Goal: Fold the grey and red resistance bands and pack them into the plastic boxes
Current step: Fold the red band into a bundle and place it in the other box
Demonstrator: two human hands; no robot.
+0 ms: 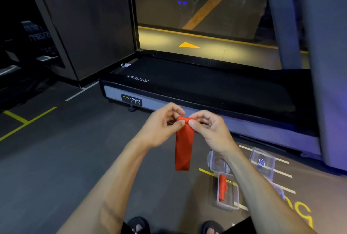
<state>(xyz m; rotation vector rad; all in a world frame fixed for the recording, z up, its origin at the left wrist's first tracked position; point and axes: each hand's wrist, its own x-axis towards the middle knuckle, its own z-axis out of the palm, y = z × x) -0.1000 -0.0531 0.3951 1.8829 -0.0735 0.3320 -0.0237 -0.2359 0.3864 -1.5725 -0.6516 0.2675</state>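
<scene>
A red resistance band (184,145) hangs in the air, doubled over into a flat strip. My left hand (161,126) and my right hand (208,128) pinch its top fold between thumbs and fingers, close together. Below on the floor lies an open clear plastic box (228,202) with another folded red band (222,187) inside. A second clear box (217,160) sits behind my right wrist, partly hidden. A third clear box (262,162) with a blue label lies to the right. No grey band is visible.
A black treadmill (206,87) stretches across just beyond my hands, with its upright post (326,64) at the right. Yellow and white lines mark the grey floor. My sandalled feet (138,225) show at the bottom edge.
</scene>
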